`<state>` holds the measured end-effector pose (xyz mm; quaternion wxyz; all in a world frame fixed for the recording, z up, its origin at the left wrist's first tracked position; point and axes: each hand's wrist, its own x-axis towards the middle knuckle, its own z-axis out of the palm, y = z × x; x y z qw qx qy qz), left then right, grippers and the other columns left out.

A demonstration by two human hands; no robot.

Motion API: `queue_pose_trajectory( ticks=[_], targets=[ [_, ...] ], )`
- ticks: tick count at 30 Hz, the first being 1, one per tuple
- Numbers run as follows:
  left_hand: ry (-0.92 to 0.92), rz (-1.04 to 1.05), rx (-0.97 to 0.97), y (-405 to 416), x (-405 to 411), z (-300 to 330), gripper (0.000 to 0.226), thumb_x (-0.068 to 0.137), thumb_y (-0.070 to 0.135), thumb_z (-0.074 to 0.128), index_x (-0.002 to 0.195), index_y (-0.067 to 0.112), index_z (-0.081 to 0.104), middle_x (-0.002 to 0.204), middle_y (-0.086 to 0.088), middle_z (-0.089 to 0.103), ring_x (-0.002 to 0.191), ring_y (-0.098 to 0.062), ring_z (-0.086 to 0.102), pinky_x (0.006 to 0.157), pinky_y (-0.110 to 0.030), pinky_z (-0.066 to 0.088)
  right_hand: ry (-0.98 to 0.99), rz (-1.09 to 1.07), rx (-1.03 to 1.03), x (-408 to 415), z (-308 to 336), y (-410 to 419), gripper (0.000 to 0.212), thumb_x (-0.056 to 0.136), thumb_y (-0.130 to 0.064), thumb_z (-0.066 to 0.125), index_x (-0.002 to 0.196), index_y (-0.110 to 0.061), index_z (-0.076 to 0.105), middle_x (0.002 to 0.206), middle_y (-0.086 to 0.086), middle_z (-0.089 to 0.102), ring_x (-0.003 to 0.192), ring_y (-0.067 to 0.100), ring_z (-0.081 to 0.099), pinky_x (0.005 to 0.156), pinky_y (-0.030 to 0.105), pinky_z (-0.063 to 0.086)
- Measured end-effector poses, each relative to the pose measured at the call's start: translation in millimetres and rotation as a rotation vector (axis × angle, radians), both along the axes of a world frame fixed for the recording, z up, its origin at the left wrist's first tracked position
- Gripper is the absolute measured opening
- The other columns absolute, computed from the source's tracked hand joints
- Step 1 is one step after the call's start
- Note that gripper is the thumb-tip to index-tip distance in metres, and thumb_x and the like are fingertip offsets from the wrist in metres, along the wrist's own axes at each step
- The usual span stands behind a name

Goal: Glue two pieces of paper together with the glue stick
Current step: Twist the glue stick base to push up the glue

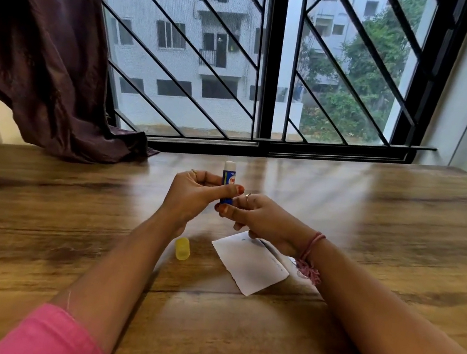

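I find the glue stick (228, 183) held upright above the wooden surface (373, 219), uncapped, its white glue tip uppermost and its blue body between both hands. The left hand (192, 194) has its grip pinching the barrel at mid-height, thumb across the front, fingers curled behind. The right hand (262, 220) has its grip closed on the lower end of the same stick, thumb and forefinger at the base; I cannot tell whether it is turning the base. Each hand carries a ring, and a pink thread bracelet (310, 257) hangs at the right wrist.

On the surface, below and slightly left of the hands, I note the yellow cap (182, 248) lying on its side, clear of the paper. A white paper piece (251, 265) lies flat just right of the cap, one corner pointing toward me. Its far edge is covered by the right hand and wrist, and I cannot tell from here whether a second sheet lies beneath or beside it there.

Surroundings: a dark curtain (47, 46) drapes down onto the far left of the surface, well apart from the work. A barred window (272, 59) runs along the far edge. A pink sleeve (53, 338) covers the left upper arm.
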<state>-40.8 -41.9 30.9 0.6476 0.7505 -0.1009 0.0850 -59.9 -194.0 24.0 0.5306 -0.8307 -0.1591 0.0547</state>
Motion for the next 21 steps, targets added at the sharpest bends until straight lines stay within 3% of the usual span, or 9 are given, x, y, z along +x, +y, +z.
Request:
queue_pose_trajectory(
  ticks=[2, 5, 9, 13, 17, 19, 21],
  targets=[
    [0.003, 0.009, -0.004, 1.4, 1.1, 0.6, 0.035, 0.065, 0.025, 0.084, 0.092, 0.006, 0.070, 0.088, -0.008, 0.074, 0.085, -0.019, 0.070, 0.080, -0.029, 0.053, -0.036, -0.029, 0.031, 1.3, -2.9, 2.5, 0.022, 0.086, -0.033, 0.065, 0.096, -0.013, 0.067, 0.081, 0.003, 0.058, 0.067, 0.006, 0.050, 0.055, 0.018, 0.038],
    [0.005, 0.008, -0.005, 1.8, 0.5, 1.6, 0.036, 0.065, 0.025, 0.084, 0.093, 0.006, 0.070, 0.088, -0.009, 0.073, 0.083, -0.017, 0.071, 0.073, -0.024, 0.053, -0.084, -0.094, 0.111, 5.4, -7.5, 3.0, 0.034, 0.074, -0.033, 0.078, 0.091, -0.004, 0.069, 0.074, -0.002, 0.062, 0.069, 0.007, 0.056, 0.071, 0.022, 0.047],
    [-0.002, -0.010, 0.008, 0.7, -0.8, 1.5, 0.031, 0.068, 0.022, 0.082, 0.092, 0.007, 0.070, 0.089, -0.009, 0.073, 0.082, -0.016, 0.070, 0.072, -0.022, 0.053, -0.139, -0.089, 0.058, 2.9, -5.0, 3.0, 0.023, 0.078, -0.027, 0.074, 0.084, -0.005, 0.069, 0.064, -0.003, 0.054, 0.057, 0.004, 0.047, 0.059, 0.016, 0.040],
    [0.006, -0.024, -0.009, 2.9, 0.8, 2.1, 0.036, 0.067, 0.024, 0.082, 0.096, 0.005, 0.070, 0.092, -0.010, 0.074, 0.088, -0.019, 0.070, 0.080, -0.027, 0.052, -0.189, -0.037, -0.009, 1.5, -1.1, 2.7, 0.024, 0.087, -0.027, 0.065, 0.094, -0.005, 0.068, 0.076, 0.010, 0.052, 0.070, 0.018, 0.045, 0.066, 0.030, 0.038],
    [0.009, -0.024, -0.016, 4.2, 1.6, 1.8, 0.039, 0.064, 0.026, 0.084, 0.095, 0.006, 0.071, 0.091, -0.010, 0.074, 0.089, -0.021, 0.070, 0.084, -0.030, 0.052, -0.174, 0.019, -0.042, 3.7, -1.3, 0.0, 0.022, 0.091, -0.027, 0.058, 0.102, -0.010, 0.066, 0.081, 0.003, 0.057, 0.074, 0.015, 0.050, 0.070, 0.028, 0.045],
    [0.006, -0.024, -0.017, 4.9, 1.2, 2.0, 0.038, 0.065, 0.025, 0.084, 0.095, 0.005, 0.071, 0.090, -0.010, 0.074, 0.088, -0.020, 0.071, 0.080, -0.027, 0.052, -0.179, -0.010, -0.045, 4.8, -4.0, 1.2, 0.026, 0.088, -0.030, 0.062, 0.101, -0.008, 0.066, 0.081, 0.005, 0.058, 0.072, 0.015, 0.050, 0.069, 0.029, 0.044],
    [-0.002, -0.012, -0.021, 4.8, 0.5, 2.5, 0.035, 0.067, 0.024, 0.083, 0.094, 0.005, 0.071, 0.089, -0.009, 0.074, 0.086, -0.017, 0.070, 0.077, -0.025, 0.051, -0.197, -0.066, -0.015, 5.2, -6.1, 1.7, 0.029, 0.080, -0.036, 0.071, 0.096, -0.011, 0.066, 0.082, 0.002, 0.061, 0.070, 0.010, 0.053, 0.067, 0.020, 0.043]
  ],
)
